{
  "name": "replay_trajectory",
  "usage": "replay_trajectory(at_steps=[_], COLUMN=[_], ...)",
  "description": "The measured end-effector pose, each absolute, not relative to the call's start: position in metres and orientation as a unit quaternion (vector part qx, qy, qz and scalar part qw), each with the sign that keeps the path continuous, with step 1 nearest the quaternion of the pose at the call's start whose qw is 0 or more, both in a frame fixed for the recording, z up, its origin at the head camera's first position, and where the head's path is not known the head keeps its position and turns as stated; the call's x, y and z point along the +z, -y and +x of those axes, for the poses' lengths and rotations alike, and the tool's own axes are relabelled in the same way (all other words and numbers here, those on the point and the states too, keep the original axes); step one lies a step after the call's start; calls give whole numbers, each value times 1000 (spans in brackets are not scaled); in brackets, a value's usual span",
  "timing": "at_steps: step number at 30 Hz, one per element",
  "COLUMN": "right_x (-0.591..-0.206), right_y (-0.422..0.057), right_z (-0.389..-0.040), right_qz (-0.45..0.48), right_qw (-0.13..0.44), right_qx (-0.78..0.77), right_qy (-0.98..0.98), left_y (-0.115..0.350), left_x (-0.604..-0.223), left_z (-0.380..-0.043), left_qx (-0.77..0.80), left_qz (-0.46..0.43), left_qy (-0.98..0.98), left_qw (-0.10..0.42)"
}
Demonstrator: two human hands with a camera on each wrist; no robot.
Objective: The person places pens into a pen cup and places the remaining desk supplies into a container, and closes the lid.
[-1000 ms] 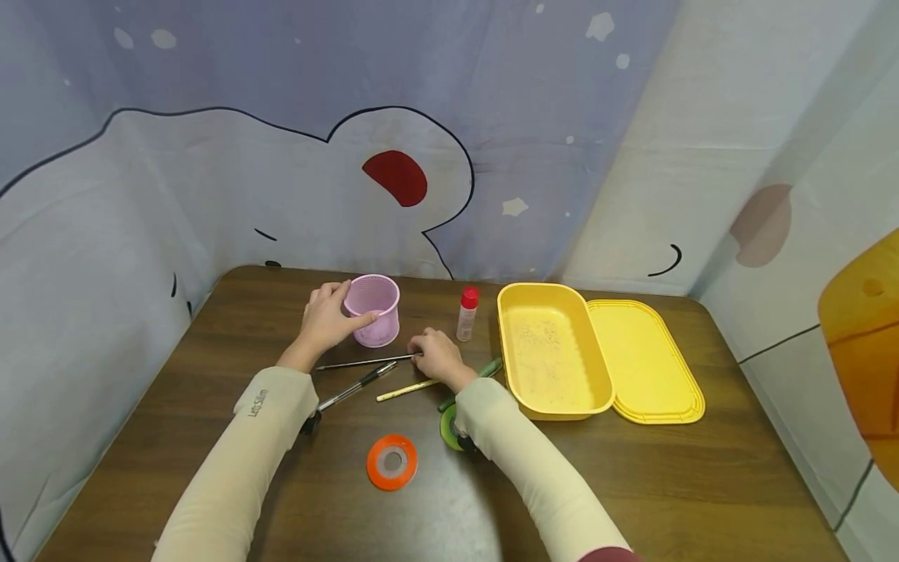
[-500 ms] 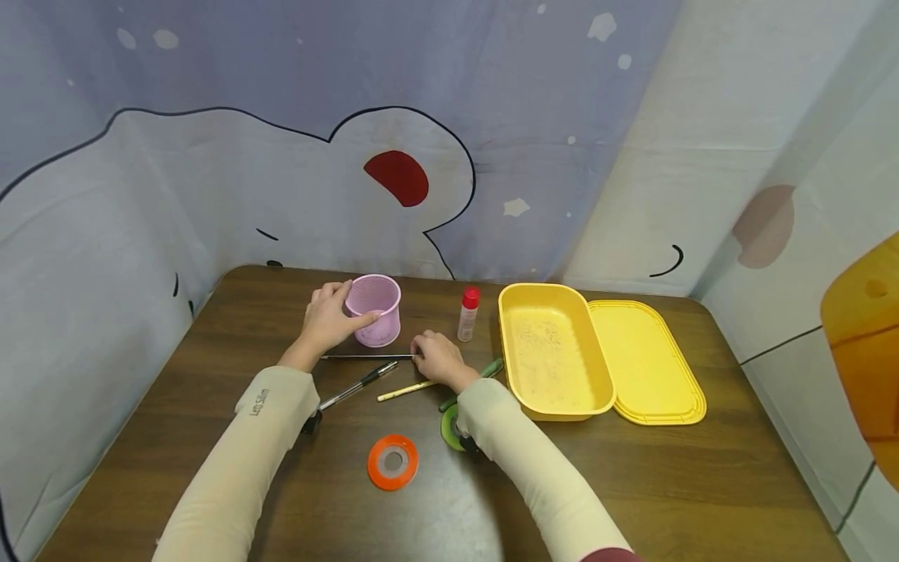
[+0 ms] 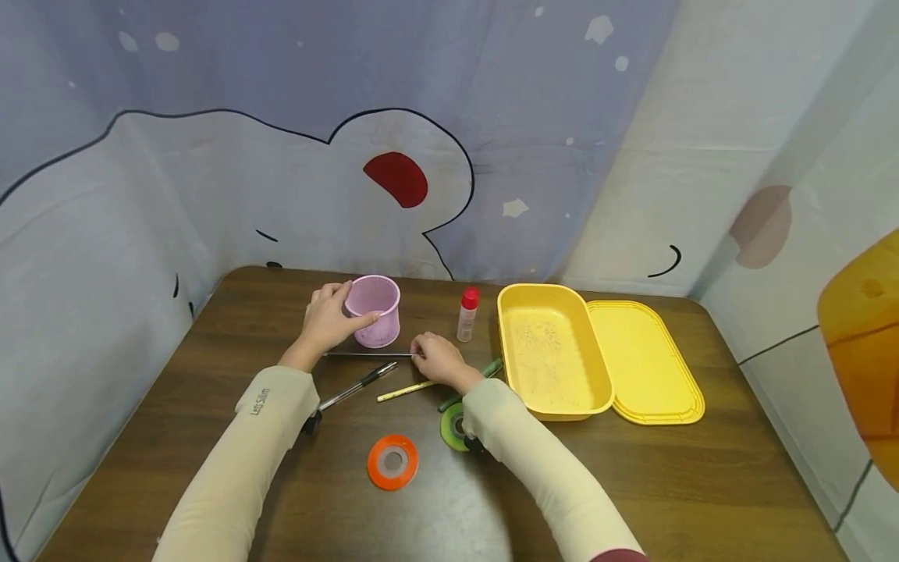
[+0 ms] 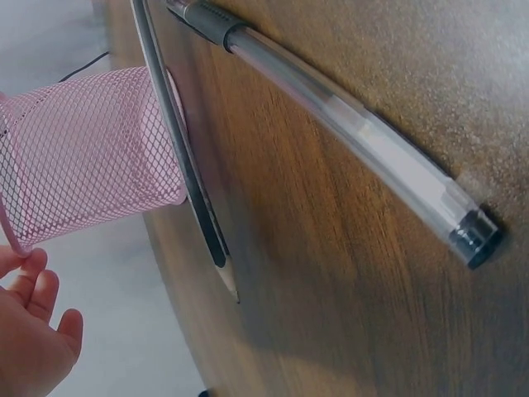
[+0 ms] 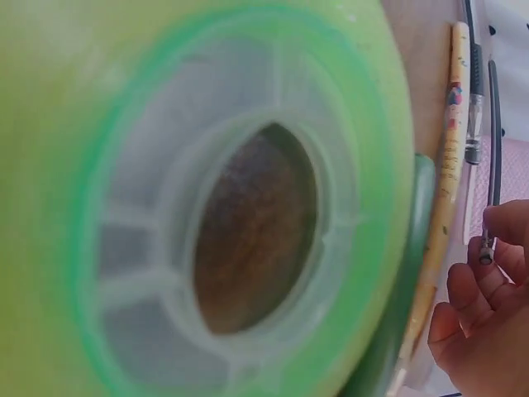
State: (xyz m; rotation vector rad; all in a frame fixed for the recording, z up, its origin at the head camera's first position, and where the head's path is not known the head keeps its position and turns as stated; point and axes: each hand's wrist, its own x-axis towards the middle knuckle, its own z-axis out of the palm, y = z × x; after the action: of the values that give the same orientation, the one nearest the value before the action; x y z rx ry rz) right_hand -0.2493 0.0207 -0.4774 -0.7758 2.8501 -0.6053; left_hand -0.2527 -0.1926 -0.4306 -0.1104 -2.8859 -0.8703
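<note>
My left hand (image 3: 325, 322) grips an upright pink mesh pen cup (image 3: 382, 332) by its rim, thumb on the near side. In the left wrist view its fingertips lie at the rim of the cup (image 4: 91, 153). My right hand (image 3: 438, 359) pinches the blunt end of a dark pencil (image 3: 368, 355). The pencil (image 5: 494, 124) shows between thumb and fingers in the right wrist view. Its sharpened tip points left, and its shaft passes in front of the cup's base. A clear ballpoint pen (image 3: 358, 385) with a black grip lies nearer me.
A yellow patterned stick (image 3: 403, 391), a green pen-like item (image 3: 449, 402), a green tape roll (image 3: 452, 428) and an orange one (image 3: 392, 462) lie nearer me. A red-capped glue stick (image 3: 467, 314) stands behind. Rightward are a yellow box (image 3: 555, 351) and its lid (image 3: 646, 363).
The pencil's tip has swung slightly away from me and to the right, so the pencil lies more level across the view. The left hand and cup stay in place.
</note>
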Motion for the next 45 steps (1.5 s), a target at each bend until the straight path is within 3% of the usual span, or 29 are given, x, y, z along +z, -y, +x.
replay_trajectory(at_steps=[10,45], right_x=[-460,-363], right_y=[-28,-81], right_z=[-247,-256], right_qz=[-274,-361], right_qw=[64,-18], right_qx=[-195,-129], right_qy=[-940,-923], left_y=[193,202], left_x=[-430,-433], left_z=[-256,-262], left_qx=[-285,-275], left_qz=[-38,-32], left_qy=[955,959], left_qw=[70,63])
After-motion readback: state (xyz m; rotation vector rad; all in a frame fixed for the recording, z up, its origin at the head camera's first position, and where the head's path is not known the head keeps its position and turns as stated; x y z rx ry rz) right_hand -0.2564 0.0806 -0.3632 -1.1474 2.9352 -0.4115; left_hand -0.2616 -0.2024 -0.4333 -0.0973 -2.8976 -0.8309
